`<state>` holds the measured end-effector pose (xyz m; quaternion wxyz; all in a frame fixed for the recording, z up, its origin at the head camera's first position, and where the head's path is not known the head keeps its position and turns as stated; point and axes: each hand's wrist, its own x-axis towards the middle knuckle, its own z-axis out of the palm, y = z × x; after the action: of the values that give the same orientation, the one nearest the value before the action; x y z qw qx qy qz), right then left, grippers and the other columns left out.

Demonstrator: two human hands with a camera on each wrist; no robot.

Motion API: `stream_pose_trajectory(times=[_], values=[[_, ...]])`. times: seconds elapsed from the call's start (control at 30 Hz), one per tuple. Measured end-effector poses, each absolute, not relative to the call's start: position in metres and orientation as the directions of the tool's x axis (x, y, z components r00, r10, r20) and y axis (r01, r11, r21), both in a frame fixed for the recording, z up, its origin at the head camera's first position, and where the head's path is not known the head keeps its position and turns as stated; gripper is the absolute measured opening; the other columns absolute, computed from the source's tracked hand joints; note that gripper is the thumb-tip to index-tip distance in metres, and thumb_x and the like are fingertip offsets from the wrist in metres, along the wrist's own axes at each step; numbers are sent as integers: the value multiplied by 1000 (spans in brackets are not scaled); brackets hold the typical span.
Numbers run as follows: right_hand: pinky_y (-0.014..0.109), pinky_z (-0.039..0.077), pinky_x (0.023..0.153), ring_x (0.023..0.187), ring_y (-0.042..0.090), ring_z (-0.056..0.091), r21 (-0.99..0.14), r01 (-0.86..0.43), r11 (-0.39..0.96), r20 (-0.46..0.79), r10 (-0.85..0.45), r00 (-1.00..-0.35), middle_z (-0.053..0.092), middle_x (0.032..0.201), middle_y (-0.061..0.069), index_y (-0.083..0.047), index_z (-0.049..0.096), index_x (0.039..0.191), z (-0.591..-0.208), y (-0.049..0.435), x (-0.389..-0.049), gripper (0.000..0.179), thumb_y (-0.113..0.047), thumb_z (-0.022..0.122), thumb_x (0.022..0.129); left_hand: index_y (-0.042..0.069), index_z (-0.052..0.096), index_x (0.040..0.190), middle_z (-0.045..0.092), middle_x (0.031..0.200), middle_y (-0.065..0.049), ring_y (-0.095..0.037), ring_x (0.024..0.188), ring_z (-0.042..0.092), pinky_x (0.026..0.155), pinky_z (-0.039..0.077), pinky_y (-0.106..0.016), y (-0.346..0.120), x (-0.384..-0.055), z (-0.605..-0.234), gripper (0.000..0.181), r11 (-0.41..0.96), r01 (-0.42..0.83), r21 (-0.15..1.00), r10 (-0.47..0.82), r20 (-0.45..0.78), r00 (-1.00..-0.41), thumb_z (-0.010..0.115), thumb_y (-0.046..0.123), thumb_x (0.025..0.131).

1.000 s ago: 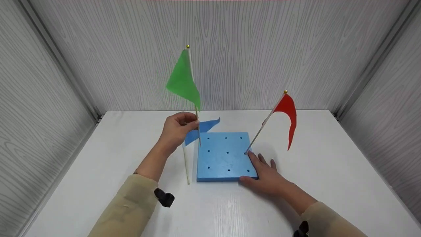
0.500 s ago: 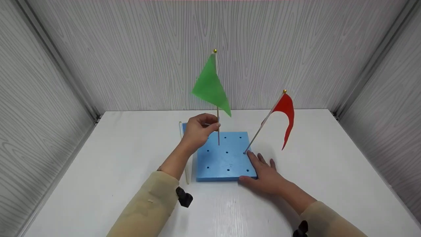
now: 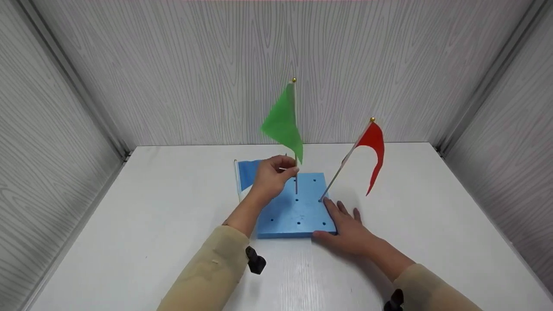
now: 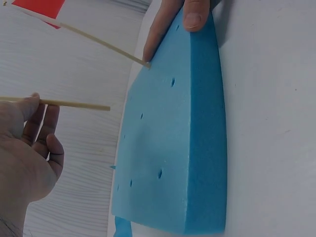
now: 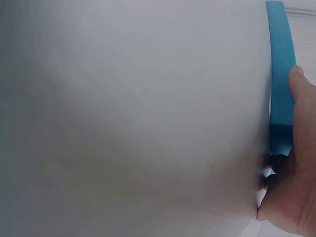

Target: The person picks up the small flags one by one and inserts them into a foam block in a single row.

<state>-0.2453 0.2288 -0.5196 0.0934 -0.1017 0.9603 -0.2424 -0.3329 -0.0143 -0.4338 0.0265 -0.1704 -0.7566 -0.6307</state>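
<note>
My left hand (image 3: 273,177) pinches the thin stick of a green flag (image 3: 284,121) between thumb and fingers. The flag stands nearly upright over a light blue foam block (image 3: 311,211) with rows of small holes. In the left wrist view the stick's lower end (image 4: 98,107) points at the holed face, apart from it. My right hand (image 3: 350,231) rests on the block's front right corner, thumb on the front edge and fingers along the right side. Beside the index finger, a red flag (image 3: 376,140) leans right, its stick set in a hole at the block's right edge.
A blue flag (image 3: 247,172) lies on the white table (image 3: 129,224) left of the block, partly hidden by my left hand and forearm. Pale wood-grain panels (image 3: 194,73) enclose the table at the back and both sides.
My left hand has carried the green flag rightward from the block's left edge to over its middle, then slightly lower. The right hand and red flag have stayed almost in place.
</note>
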Motion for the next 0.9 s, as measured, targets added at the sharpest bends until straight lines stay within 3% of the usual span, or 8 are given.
stream_pose_trajectory(times=[0.9], values=[[67, -5, 124, 163, 37, 6, -483, -159, 861, -135, -253, -958, 17, 177, 5, -25, 8, 173, -516, 230, -243, 113, -83, 58, 89, 6, 76, 115, 73, 107, -4, -19, 100, 71, 88, 59, -32, -8, -329, -458, 15, 241, 227, 944, 215, 176, -961, 73, 11, 101]])
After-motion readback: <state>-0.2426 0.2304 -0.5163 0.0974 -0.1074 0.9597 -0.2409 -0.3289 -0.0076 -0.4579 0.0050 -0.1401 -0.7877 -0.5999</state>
